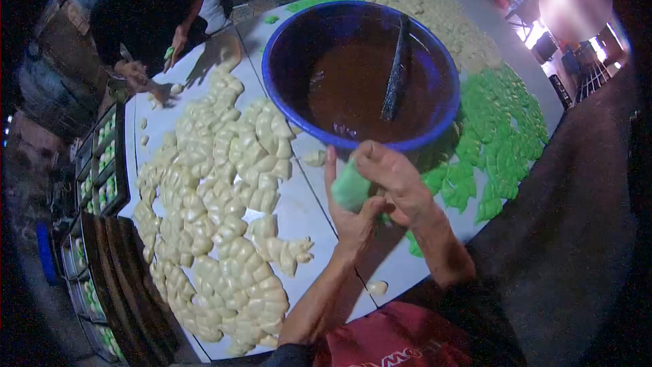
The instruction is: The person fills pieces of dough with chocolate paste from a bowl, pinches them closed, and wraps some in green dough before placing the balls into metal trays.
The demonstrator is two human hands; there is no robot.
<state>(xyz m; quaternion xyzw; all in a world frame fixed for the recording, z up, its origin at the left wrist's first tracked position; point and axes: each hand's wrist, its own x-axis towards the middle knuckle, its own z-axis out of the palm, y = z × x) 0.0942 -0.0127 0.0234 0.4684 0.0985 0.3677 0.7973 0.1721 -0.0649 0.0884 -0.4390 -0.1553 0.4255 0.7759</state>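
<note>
In front of the basin, my left hand (pixel 354 225) cups a smooth piece of light green dough (pixel 350 189), its fingers pointing up. My right hand (pixel 399 180) is curled over the same piece, thumb and fingers pinching its upper right edge. Part of the dough is hidden behind my fingers. The blue basin (pixel 285 110) just beyond holds a brown filling or liquid (pixel 350 85). A long dark paddle (pixel 395 71) leans in it. A small pale dough piece (pixel 314 158) lies left of my hands, and another pale lump (pixel 377 288) lies below them.
Many cream-coloured dough pieces (pixel 224 231) cover the left of the white table (pixel 305 197). Green dough pieces (pixel 499 129) spread on the right, with pale pieces (pixel 435 17) behind the basin. A co-worker (pixel 149 20) handles dough at the far left. Trays (pixel 102 163) line the left edge.
</note>
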